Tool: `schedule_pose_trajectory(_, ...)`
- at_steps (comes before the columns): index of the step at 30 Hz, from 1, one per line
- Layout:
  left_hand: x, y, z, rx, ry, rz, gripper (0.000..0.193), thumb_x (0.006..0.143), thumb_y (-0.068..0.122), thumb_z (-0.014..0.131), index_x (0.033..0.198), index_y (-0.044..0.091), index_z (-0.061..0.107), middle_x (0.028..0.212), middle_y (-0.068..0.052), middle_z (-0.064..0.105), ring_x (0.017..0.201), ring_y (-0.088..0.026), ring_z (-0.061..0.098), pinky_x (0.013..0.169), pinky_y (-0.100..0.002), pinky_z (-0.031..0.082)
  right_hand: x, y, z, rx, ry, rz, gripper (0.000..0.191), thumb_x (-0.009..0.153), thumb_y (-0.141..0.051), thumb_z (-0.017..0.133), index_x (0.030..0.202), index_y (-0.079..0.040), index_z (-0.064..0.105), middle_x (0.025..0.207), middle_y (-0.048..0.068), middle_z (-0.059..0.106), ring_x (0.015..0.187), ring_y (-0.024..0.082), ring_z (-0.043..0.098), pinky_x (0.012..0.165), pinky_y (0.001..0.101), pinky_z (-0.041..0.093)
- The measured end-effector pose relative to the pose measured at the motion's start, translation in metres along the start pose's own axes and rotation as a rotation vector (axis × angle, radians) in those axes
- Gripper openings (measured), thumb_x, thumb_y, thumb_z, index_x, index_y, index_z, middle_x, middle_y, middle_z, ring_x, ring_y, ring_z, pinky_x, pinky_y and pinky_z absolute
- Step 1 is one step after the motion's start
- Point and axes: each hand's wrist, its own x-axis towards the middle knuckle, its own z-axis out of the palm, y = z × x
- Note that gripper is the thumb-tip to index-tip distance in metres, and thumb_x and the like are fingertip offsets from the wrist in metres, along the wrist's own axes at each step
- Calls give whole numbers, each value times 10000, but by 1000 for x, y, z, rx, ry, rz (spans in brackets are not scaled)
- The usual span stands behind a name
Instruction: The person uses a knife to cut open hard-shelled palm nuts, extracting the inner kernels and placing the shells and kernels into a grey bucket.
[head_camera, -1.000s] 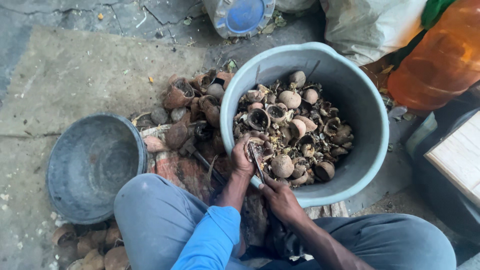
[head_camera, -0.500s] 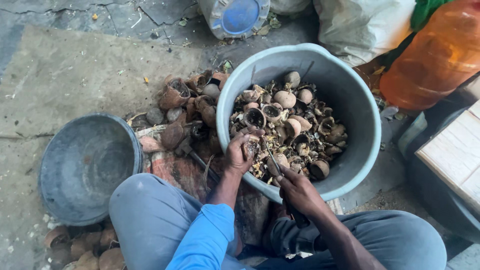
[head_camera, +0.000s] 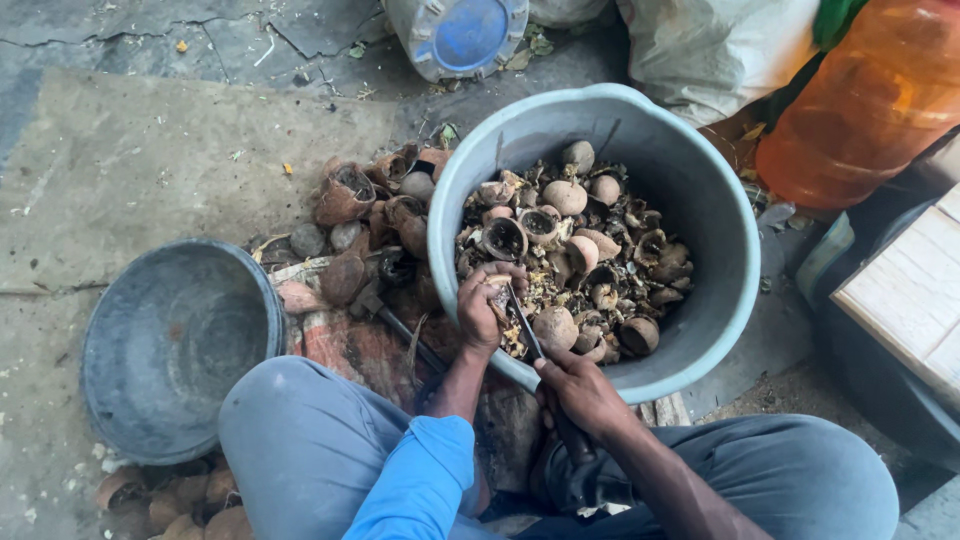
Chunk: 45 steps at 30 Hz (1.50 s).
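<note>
Left hand (head_camera: 482, 305) gripping a brown nut shell and right hand (head_camera: 580, 390) gripping a dark knife (head_camera: 524, 323) over the shell-filled pale blue plastic bucket (head_camera: 735, 310); empty round grey metal basin (head_camera: 175, 345) at nine o'clock, loose brown husk pile (head_camera: 365, 215) between them.

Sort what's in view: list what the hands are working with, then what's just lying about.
In use:
left hand gripping a nut shell
right hand holding the knife
light blue bucket of shells

Lying about:
dark basin
shell pile on the ground
orange jug
blue-capped bottle
white sack
</note>
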Motion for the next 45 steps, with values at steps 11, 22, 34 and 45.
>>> schedule_pose_trajectory(11, -2, -7, -7, 244, -107, 66, 404, 835, 157, 385, 1019, -57, 674, 945, -146, 709, 836, -210, 674, 777, -348, 605, -2, -6, 3, 144, 16, 155, 572, 1009, -242, 538, 1553, -115, 415, 661, 58, 570, 450, 176, 548, 385, 351, 499)
schedule_pose_trajectory(22, -9, -16, -4, 529, -42, 239, 396, 791, 81, 422, 1041, -51, 699, 927, -120, 728, 844, -184, 680, 794, -307, 563, 4, -2, -1, 152, 31, 201, 565, 1005, -241, 547, 1550, -150, 431, 660, 37, 572, 476, 169, 561, 417, 343, 506)
schedule_pose_trajectory(34, -12, -17, -2, 570, 77, 324, 339, 879, 67, 419, 1024, -42, 706, 876, -116, 718, 793, -185, 675, 708, -302, 548, 18, 22, 19, 372, 7, 142, 581, 1003, -246, 565, 1559, -173, 414, 641, 43, 566, 440, 178, 539, 389, 356, 491)
schedule_pose_trajectory(45, -8, -15, 1, 708, 184, 453, 304, 886, 73, 417, 983, -32, 685, 909, -128, 703, 779, -207, 667, 689, -320, 570, 22, 35, 12, 854, -95, 258, 460, 1071, -283, 506, 1451, -52, 389, 700, 51, 555, 457, 168, 505, 368, 327, 435)
